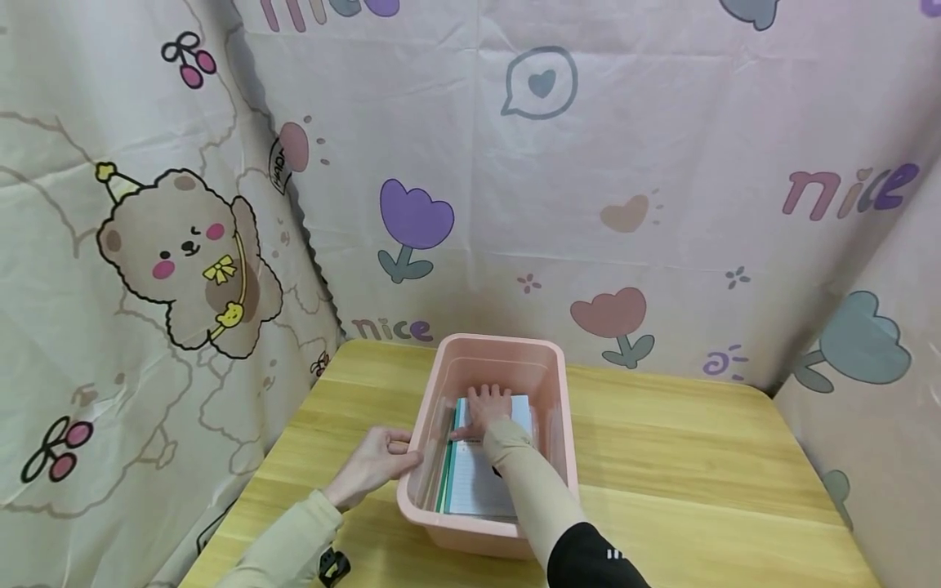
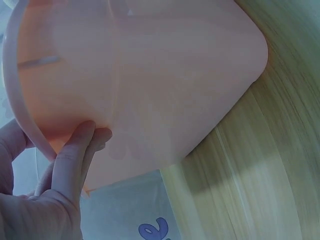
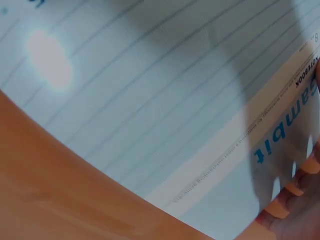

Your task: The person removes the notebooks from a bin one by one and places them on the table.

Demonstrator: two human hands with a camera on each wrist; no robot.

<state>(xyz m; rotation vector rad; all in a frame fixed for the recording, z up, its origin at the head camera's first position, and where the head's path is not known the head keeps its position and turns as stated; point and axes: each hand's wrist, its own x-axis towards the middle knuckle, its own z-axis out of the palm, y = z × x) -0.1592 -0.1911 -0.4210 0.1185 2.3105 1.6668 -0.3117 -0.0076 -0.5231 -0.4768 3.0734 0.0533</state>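
Note:
A pink plastic bin (image 1: 568, 425) stands upright on the table. My left hand (image 1: 375, 464) grips its left rim, and the left wrist view shows the fingers (image 2: 72, 160) against the outer wall. Inside the bin lies a light blue lined notebook (image 1: 474, 482), marked "Gambit" and "NOTEBOOK" in the right wrist view. Green edges of other books or covers (image 1: 447, 469) show along its left side. My right hand (image 1: 487, 412) reaches into the bin and rests on the notebook's far part with fingers spread. Whatever lies beneath the notebook is hidden.
The bin stands on a wooden-look table (image 1: 684, 474), near the middle. A printed curtain (image 1: 515, 204) hangs behind the table and along both sides. A small black object (image 1: 334, 565) is beside the left sleeve at the front.

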